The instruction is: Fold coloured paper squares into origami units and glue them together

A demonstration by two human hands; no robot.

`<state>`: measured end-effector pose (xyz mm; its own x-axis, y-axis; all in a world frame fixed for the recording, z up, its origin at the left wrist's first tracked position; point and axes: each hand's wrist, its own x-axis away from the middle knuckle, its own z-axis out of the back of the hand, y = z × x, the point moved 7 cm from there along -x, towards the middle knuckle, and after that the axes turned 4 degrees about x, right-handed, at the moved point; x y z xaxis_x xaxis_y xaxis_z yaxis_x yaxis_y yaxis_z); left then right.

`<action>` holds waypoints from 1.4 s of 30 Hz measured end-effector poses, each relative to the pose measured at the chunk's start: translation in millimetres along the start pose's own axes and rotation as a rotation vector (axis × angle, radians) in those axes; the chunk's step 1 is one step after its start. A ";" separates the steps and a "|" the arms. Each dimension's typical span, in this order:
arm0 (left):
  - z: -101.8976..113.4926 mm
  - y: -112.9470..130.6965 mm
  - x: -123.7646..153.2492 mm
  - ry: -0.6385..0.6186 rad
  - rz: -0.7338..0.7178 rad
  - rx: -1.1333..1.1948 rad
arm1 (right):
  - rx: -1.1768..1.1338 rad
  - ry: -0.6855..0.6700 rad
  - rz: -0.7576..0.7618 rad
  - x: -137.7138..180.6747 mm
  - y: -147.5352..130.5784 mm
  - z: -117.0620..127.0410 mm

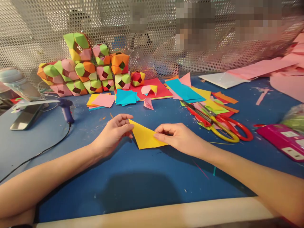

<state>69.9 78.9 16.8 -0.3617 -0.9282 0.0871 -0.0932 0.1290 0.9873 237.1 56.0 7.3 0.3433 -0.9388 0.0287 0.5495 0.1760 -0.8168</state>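
Note:
A sheet of yellow paper [147, 138], which looks folded into a triangle, is held just above the blue table between my two hands. My left hand [116, 129] has its thumb and curled fingers at the paper's upper left corner. With thumb and forefinger, my right hand [177, 136] pinches the right corner and covers its tip. Beyond the hands lie a small folded pink piece [148, 103], a pile of blue paper squares [126, 97] and a pink sheet [104, 100] on another stack.
Folded paper balls [83, 71] stand stacked against a perforated metal screen [156, 34]. Scissors with red [239, 126] and yellow handles lie among paper scraps at right, near a magenta power strip [282, 139]. A corded glue gun [66, 109] and a phone [26, 117] are at left.

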 end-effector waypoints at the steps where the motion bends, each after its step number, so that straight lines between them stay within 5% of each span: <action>1: -3.3 -2.4 1.0 -0.025 0.028 0.059 | -0.018 0.011 -0.002 -0.5 0.9 -0.1; 5: -17.1 -12.9 6.3 -0.135 0.120 0.142 | -0.096 0.033 0.005 -4.3 4.9 -2.4; 9: -16.0 -18.6 6.9 -0.103 0.130 0.139 | -0.185 0.037 0.056 -5.6 4.4 -3.9; 18: -6.5 -23.1 1.9 -0.029 0.174 0.272 | 0.235 0.174 0.387 4.1 -16.6 1.5; 34: -9.3 -27.9 2.0 -0.096 0.147 0.213 | -0.107 0.144 0.098 -2.0 -1.9 8.6; 42: -6.7 -20.3 1.7 -0.104 0.039 -0.007 | -0.274 0.139 0.062 -6.8 -1.3 5.9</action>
<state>77.5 72.4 -2.2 -0.4596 -0.8812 0.1112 -0.0712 0.1614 0.9843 238.6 63.9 11.6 0.2522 -0.9635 -0.0900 0.2982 0.1658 -0.9400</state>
